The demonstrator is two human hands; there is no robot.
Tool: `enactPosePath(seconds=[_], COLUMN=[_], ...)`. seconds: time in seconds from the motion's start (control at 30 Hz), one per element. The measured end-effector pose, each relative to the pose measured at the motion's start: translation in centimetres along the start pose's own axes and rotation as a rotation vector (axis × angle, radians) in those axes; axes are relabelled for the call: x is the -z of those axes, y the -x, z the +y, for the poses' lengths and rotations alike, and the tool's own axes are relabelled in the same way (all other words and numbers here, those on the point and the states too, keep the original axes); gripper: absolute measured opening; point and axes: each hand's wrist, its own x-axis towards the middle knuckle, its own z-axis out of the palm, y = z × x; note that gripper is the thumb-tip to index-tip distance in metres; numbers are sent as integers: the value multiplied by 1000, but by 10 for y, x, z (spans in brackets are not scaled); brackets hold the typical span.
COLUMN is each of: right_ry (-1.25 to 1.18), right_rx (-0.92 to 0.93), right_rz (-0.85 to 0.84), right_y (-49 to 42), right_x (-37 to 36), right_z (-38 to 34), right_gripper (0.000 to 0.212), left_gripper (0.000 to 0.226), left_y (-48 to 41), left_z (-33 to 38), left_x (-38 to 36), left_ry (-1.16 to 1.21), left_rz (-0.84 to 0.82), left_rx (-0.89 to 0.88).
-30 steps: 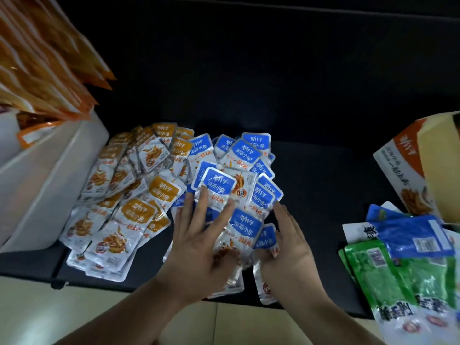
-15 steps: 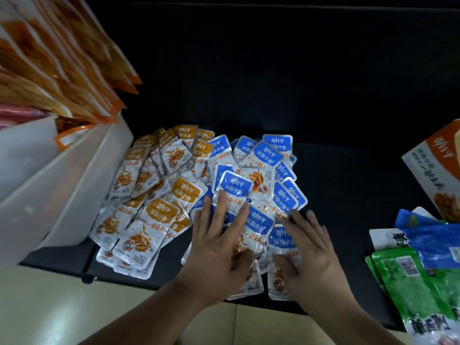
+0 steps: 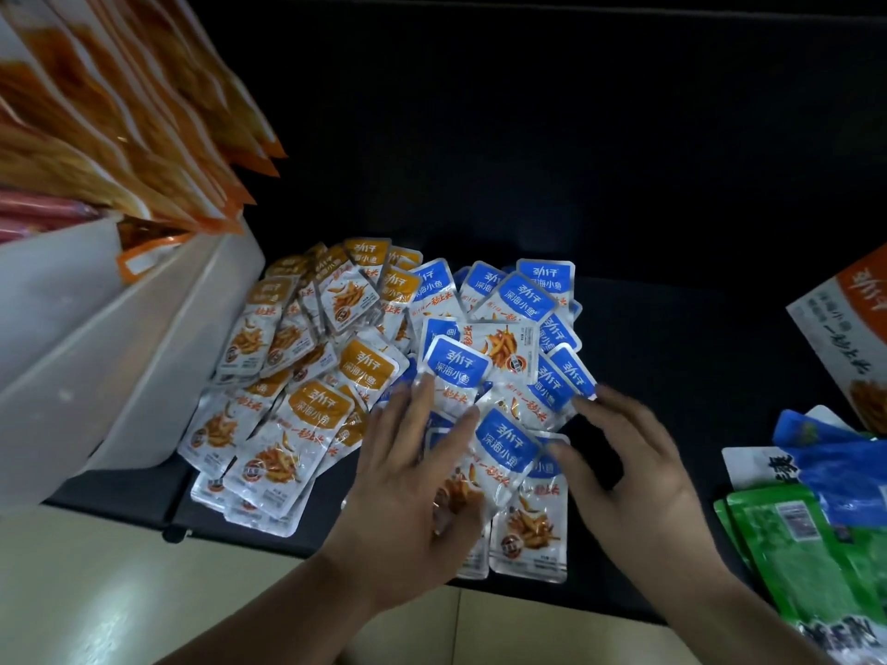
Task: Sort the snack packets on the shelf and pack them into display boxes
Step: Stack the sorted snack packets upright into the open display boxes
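Rightward off the pile slides the right hand (image 3: 638, 477), its fingers (image 3: 619, 400) now splayed wide, tips touching the blue packets (image 3: 504, 446) on the dark shelf (image 3: 672, 352), gripping nothing. Left hand (image 3: 413, 496) presses them, fingers straight and spread, beside the orange packets (image 3: 317, 410).

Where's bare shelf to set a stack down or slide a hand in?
Bare shelf between the blue packets and the orange box, and the dark strip behind both piles. Crowded: orange packets lie right beside the white bin; green packets fill the right front corner.
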Motion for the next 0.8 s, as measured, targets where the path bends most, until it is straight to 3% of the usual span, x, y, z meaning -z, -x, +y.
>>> enactPosePath(seconds=[0.1, 0.23, 0.33, 0.4, 0.47, 0.53, 0.67, 0.73, 0.8], right_ry=[47, 299, 312, 194, 1, -213, -620, -756, -681], right_rx=[22, -42, -138, -225, -330, -438, -650, -757, -795], right_rz=[-18, -224, -305, -321, -302, -197, 13, -34, -146], right_y=[-43, -94, -109, -115, -115, -111, -82, -62, -44], right_x=[2, -16, -23, -22, -16, -6, 19, 19, 12], right_z=[-21, -53, -65, -69, -72, -77, -85, -86, -79], right_gripper=[39, 51, 64, 64, 41, 18, 13, 13, 13], left_gripper=[86, 87, 87, 87, 88, 90, 93, 94, 94], left_y=[1, -1, -2, -2, -2, -2, -3, -3, -5], left_z=[4, 9, 6, 2, -1, -2, -2, -1, 1], left_x=[-3, 2, 4, 1, -3, -4, -6, -9, -12], left_ry=[-105, -127, -100, -88, -58, -24, -6, -6, -8], left_rz=[-133, -186, -163, -112, -61, -48, 14, 18, 15], left_rx=[41, 81, 81, 60, 39, 41, 65, 97, 113])
